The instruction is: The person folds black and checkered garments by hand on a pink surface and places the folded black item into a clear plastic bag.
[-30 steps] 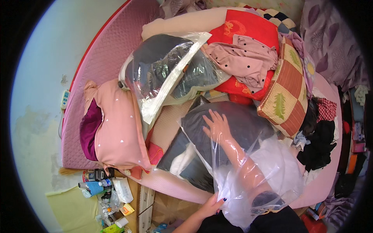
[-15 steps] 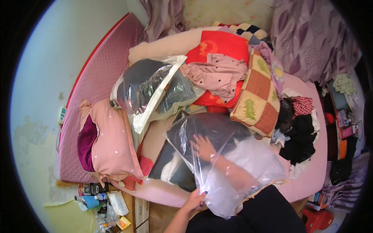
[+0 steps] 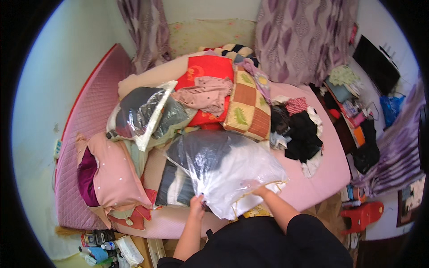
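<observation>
A large clear plastic bag (image 3: 261,163) lies bulging on the bed, with dark grey bedding (image 3: 201,145) and white bedding (image 3: 243,163) inside. Its mouth, with a yellow drawstring, faces me. My left hand (image 3: 197,206) is closed on the gathered plastic at the left of the mouth. My right hand (image 3: 254,186) reaches into the mouth. Cloudy plastic covers its fingers, so whether they grip anything is hidden. Beneath the bag's left side lies a grey-and-white folded cloth (image 3: 172,183).
Behind the bag are a checked pillow (image 3: 248,105), red bedding (image 3: 208,67) and another filled plastic bag (image 3: 138,109). A pink pillow (image 3: 118,172) lies left, and dark clothes (image 3: 304,136) are heaped right. A red stool (image 3: 364,216) stands beside the bed.
My right hand has drawn back from deep inside the bag to near its mouth. The left hand keeps its hold on the plastic. The view has tilted up and shows more of the room.
</observation>
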The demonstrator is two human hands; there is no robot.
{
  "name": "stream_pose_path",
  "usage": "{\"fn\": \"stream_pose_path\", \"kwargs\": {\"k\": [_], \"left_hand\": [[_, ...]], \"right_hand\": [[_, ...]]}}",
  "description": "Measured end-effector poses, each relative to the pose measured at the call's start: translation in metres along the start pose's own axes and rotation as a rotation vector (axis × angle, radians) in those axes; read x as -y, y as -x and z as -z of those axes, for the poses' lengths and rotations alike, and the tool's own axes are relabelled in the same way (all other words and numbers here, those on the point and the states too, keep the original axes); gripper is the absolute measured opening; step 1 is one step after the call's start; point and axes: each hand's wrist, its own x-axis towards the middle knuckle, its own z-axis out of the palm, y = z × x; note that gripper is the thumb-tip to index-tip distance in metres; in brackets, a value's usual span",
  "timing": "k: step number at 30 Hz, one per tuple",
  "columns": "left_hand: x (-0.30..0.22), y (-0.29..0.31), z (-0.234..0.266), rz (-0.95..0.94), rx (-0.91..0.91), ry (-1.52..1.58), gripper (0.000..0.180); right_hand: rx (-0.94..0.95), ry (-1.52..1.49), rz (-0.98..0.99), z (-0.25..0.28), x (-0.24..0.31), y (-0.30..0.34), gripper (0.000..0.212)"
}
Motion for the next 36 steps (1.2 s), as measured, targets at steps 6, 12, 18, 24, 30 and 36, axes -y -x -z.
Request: {"fn": "stream_pose_path", "kwargs": {"k": [6, 12, 18, 24, 30, 36], "left_hand": [[-0.028, 0.002, 0.019, -0.073, 0.008, 0.205, 0.018], [-0.031, 0.009, 0.005, -0.154, -0.104, 0.205, 0.019], [-0.031, 0.007, -0.012, -0.378, -0.273, -0.075, 0.02], [-0.049, 0.018, -0.086, -1.018, -0.551, -1.212, 0.067], [-0.014, -0.02, -0.171, -0.944, -0.137, -1.618, 0.075], [0.056, -0.086, -0.202, -0.302, -0.085, -2.039, 0.097]], "right_hand": [[-0.247, -0.171, -0.384, 0.084, -0.005, 0.096, 0.025], [-0.643, -0.289, -0.687, 0.13, 0.001, 0.123, 0.024], [-1.009, -0.026, -0.828, 0.097, -0.041, 0.095, 0.041], [-0.566, -0.732, -0.537, 0.104, -0.094, 0.081, 0.034], [-0.006, -0.702, -0.474, 0.133, -0.159, 0.068, 0.041], [-0.495, 0.058, -0.578, 0.202, -0.263, 0.057, 0.06]]}}
